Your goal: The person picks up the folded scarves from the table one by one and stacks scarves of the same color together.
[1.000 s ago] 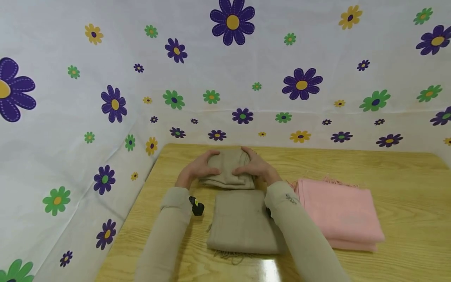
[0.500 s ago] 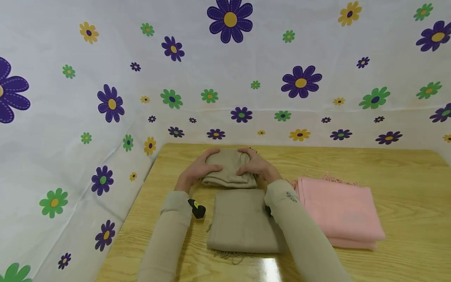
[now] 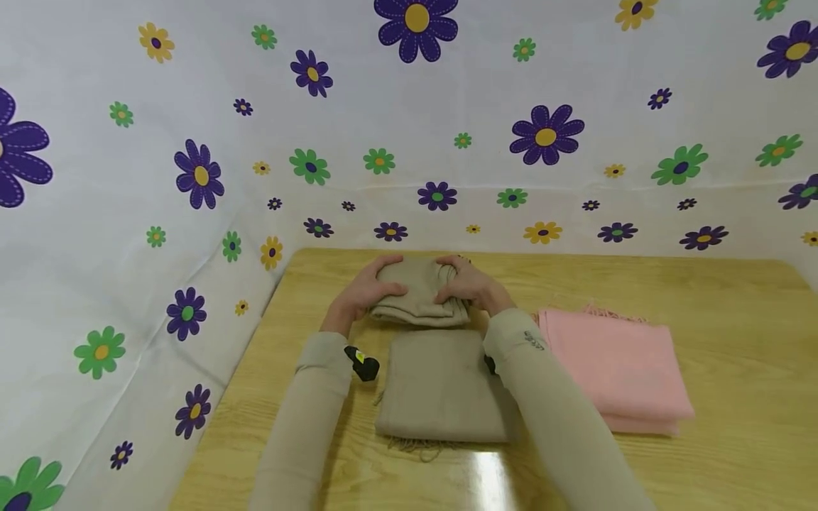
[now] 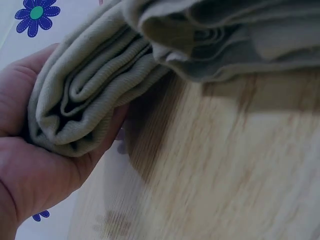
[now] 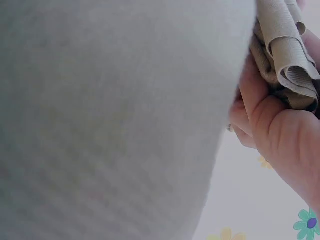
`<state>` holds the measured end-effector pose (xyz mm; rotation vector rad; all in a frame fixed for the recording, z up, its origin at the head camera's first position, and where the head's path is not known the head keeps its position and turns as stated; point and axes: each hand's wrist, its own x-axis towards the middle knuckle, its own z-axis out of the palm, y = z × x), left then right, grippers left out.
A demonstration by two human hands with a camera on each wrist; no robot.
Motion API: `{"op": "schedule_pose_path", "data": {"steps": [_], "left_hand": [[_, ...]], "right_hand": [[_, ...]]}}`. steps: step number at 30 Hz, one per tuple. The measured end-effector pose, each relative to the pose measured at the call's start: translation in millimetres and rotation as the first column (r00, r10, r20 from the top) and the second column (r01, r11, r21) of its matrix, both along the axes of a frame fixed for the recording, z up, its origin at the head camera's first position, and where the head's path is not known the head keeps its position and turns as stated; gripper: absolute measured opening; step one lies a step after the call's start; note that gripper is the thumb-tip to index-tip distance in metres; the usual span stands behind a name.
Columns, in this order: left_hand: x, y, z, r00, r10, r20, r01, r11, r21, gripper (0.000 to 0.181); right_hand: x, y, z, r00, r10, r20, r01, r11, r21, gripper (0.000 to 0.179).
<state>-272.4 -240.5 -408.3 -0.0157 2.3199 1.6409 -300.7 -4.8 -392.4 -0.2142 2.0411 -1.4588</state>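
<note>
At the far left of the table, a thick bundle of folded beige cloth [image 3: 418, 287] is held between both hands. My left hand [image 3: 366, 289] grips its left side, thumb on top; in the left wrist view, fingers reach beneath the layered fold [image 4: 80, 100]. On the opposite side, my right hand [image 3: 471, 284] grips the bundle with its thumb over the top. The right wrist view shows that hand's fingers curled around the rolled edge [image 5: 290, 55], while a blurred pale fabric surface covers much of the view. Just in front lies a folded taupe shawl [image 3: 444, 387] with fringe.
A folded pink shawl [image 3: 616, 365] with fringe lies on the wooden table [image 3: 735, 305], right of my right forearm. White flower-printed sheeting [image 3: 409, 92] rises behind the table and along its left side. Black wrist devices [image 3: 363, 363] sit at my cuffs.
Both hands keep their grip on the beige cloth, which has shifted slightly right. The head view has tilted a little, so the table things appear higher. Both shawls stay in place.
</note>
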Motion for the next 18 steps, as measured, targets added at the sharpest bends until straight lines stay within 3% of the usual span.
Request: {"op": "schedule_pose_path", "data": {"steps": [3, 10, 18], "left_hand": [[2.1, 3.0, 2.7, 1.000, 0.016, -0.003, -0.016, 1.000, 0.019, 0.072], [8.3, 7.0, 14.0, 1.000, 0.012, -0.023, -0.012, 1.000, 0.027, 0.070], [13.8, 9.6, 22.9, 1.000, 0.000, -0.019, 0.001, 1.000, 0.027, 0.070]], "right_hand": [[-1.3, 2.4, -0.5, 1.000, -0.003, 0.013, 0.003, 1.000, 0.006, 0.088], [12.9, 7.4, 20.3, 0.999, 0.003, 0.033, -0.002, 1.000, -0.008, 0.086], [19.7, 11.7, 29.7, 0.999, 0.012, 0.032, -0.011, 1.000, -0.025, 0.084]]}}
